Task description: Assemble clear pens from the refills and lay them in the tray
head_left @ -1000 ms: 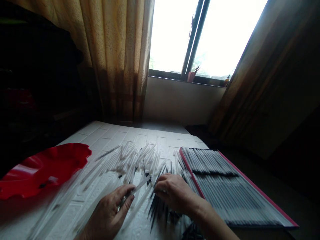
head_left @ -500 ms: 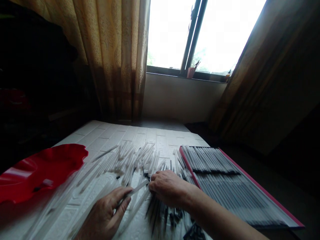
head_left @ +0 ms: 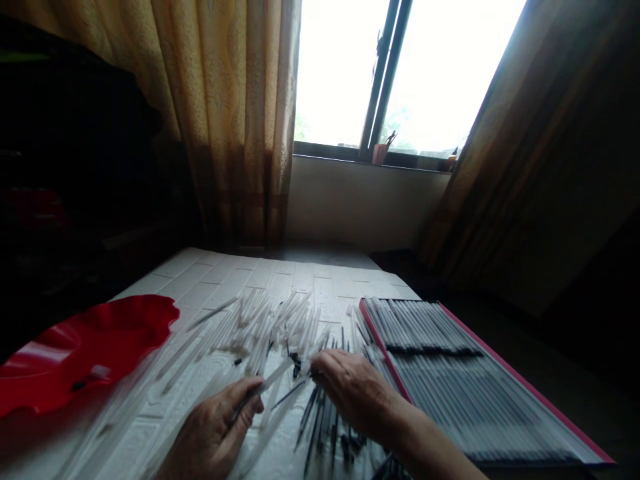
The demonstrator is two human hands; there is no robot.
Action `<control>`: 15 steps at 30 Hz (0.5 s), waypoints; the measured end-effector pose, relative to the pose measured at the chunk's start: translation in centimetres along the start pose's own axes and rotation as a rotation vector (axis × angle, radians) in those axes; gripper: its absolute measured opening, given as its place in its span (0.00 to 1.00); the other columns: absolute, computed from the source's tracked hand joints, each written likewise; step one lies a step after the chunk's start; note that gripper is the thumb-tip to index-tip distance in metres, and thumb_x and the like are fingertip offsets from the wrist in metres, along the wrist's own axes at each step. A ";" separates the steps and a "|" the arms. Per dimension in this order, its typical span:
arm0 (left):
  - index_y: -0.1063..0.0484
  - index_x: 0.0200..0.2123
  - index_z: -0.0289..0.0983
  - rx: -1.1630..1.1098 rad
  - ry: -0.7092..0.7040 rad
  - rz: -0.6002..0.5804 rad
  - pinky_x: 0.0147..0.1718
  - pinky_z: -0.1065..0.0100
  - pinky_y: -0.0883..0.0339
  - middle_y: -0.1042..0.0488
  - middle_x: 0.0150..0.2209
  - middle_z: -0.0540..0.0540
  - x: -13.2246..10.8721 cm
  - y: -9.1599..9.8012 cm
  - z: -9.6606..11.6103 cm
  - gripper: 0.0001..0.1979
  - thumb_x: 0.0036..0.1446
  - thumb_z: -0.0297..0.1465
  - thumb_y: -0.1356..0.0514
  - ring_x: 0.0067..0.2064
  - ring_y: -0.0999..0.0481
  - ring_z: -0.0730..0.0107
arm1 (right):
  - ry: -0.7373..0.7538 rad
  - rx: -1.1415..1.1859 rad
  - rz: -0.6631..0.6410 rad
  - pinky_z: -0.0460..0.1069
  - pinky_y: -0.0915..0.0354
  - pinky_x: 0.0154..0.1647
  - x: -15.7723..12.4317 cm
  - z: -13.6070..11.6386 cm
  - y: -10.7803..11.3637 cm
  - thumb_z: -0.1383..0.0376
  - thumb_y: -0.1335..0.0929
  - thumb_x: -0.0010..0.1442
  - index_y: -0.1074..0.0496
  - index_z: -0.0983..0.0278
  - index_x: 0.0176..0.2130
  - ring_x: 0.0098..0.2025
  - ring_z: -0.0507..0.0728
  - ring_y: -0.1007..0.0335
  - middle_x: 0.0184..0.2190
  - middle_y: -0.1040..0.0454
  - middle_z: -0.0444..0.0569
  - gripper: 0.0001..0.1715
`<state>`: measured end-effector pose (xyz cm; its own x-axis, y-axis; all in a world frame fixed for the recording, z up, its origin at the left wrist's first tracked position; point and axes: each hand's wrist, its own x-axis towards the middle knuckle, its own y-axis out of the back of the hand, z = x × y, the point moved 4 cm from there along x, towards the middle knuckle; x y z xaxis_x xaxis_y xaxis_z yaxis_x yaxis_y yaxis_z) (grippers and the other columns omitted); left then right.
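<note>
My left hand (head_left: 213,423) is closed round a translucent plastic pen tube (head_left: 276,377), which points up and to the right between thumb and forefinger. Just right of it, my right hand (head_left: 355,387) pinches a thin dark pen refill (head_left: 289,395) whose free end slants down toward the left. The right fingertips are partly hidden. Beneath the right hand lies a loose bundle of dark refills (head_left: 314,427). Small black plugs (head_left: 296,365) lie beyond the tube's end. Many clear tubes (head_left: 245,323) are strewn across the white table behind both hands.
A red wavy-edged bowl (head_left: 120,333) stands at the left with small bits inside. At the right, a pink-edged tray (head_left: 501,357) holds two rows of pens with dark ends. The table (head_left: 210,270) has a brick pattern. Behind are curtains (head_left: 240,100) and a window.
My right hand has lifted slightly to the right from the bundle, and a dark refill now shows in its fingers. The left hand keeps holding the tube in nearly the same place.
</note>
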<state>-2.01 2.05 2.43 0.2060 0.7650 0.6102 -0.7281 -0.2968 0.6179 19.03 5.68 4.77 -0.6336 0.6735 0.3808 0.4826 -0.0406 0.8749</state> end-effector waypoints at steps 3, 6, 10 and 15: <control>0.25 0.41 0.43 -0.020 -0.014 0.005 0.31 0.78 0.23 0.16 0.31 0.49 -0.1 -0.1 0.1 0.15 0.64 0.44 0.47 0.31 0.16 0.69 | -0.226 0.590 0.391 0.48 0.34 0.27 -0.9 0.9 1.2 0.62 0.39 0.67 0.36 0.61 0.41 0.26 0.53 0.31 0.30 0.28 0.46 0.06; 0.25 0.42 0.43 -0.017 -0.056 -0.002 0.31 0.78 0.23 0.16 0.31 0.49 -0.1 -0.3 0.4 0.14 0.64 0.43 0.47 0.31 0.15 0.69 | -0.402 1.068 0.630 0.46 0.31 0.24 -1.1 1.1 1.5 0.55 0.33 0.62 0.36 0.59 0.43 0.27 0.52 0.28 0.34 0.25 0.47 0.14; 0.25 0.42 0.42 -0.024 -0.068 -0.018 0.29 0.79 0.23 0.16 0.29 0.49 0.0 -0.3 0.7 0.15 0.64 0.43 0.47 0.30 0.16 0.68 | -0.405 1.201 0.678 0.45 0.30 0.24 -0.4 0.2 1.6 0.54 0.28 0.57 0.34 0.61 0.38 0.27 0.52 0.26 0.33 0.23 0.47 0.17; 0.26 0.42 0.42 -0.035 -0.081 -0.038 0.28 0.79 0.23 0.17 0.28 0.49 0.0 -0.4 1.0 0.14 0.65 0.42 0.48 0.30 0.16 0.69 | -0.366 1.169 0.668 0.44 0.28 0.26 -0.2 -0.4 1.3 0.56 0.28 0.58 0.33 0.61 0.37 0.28 0.52 0.25 0.33 0.22 0.46 0.15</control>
<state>-1.07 1.59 2.61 0.2852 0.7261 0.6257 -0.7411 -0.2469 0.6243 19.50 5.20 5.98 0.0183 0.9311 0.3642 0.9616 0.0834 -0.2616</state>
